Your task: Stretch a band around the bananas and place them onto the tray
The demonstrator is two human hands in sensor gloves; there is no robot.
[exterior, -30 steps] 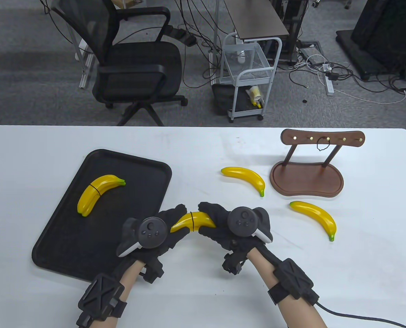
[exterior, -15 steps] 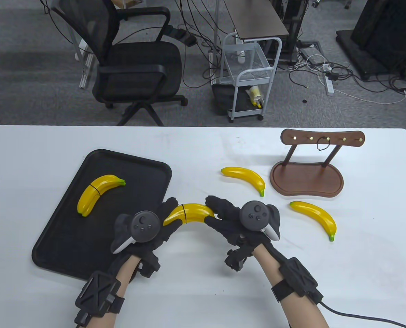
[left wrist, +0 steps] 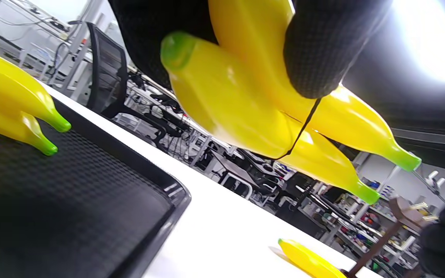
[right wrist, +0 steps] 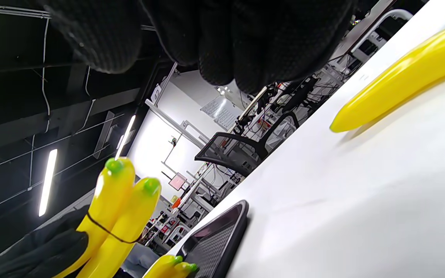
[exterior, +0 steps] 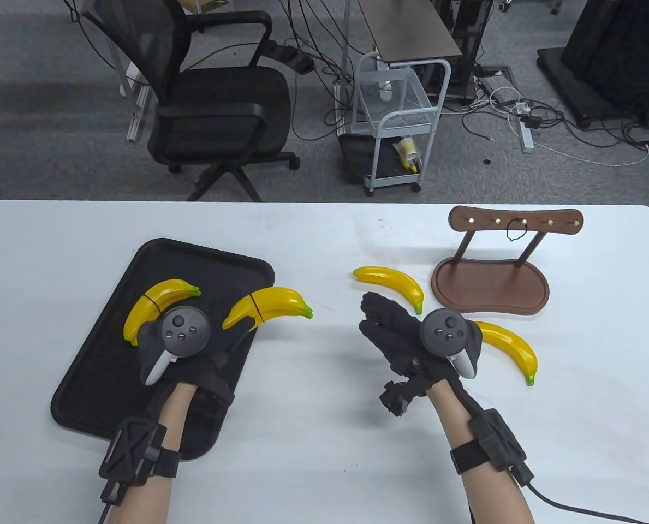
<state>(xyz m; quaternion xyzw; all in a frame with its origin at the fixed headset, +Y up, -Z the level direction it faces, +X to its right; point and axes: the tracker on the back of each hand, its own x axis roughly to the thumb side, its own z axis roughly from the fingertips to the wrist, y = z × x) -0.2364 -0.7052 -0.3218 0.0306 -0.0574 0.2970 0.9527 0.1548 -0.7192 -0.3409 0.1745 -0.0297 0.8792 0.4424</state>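
My left hand (exterior: 232, 332) grips one end of a banana pair (exterior: 269, 304) bound by a thin black band (left wrist: 304, 127), lifted over the right edge of the black tray (exterior: 100, 371). A gloved finger (left wrist: 323, 46) curls over the pair in the left wrist view. Another banded pair (exterior: 166, 291) lies on the tray, partly behind my left tracker. My right hand (exterior: 374, 316) hovers over the table with straight fingers, holding nothing. Two loose bananas (exterior: 392, 281) (exterior: 512, 346) lie near it.
A brown wooden stand (exterior: 490, 284) with hooks sits at the right rear, a spare band (exterior: 515, 233) hanging from one hook. Beyond the far table edge are an office chair (exterior: 215, 103) and a small white cart (exterior: 398, 120).
My right hand let go of the banded pair and moved right, opening. My left hand carried the pair up and left, from the table beside the tray to above the tray's right edge.
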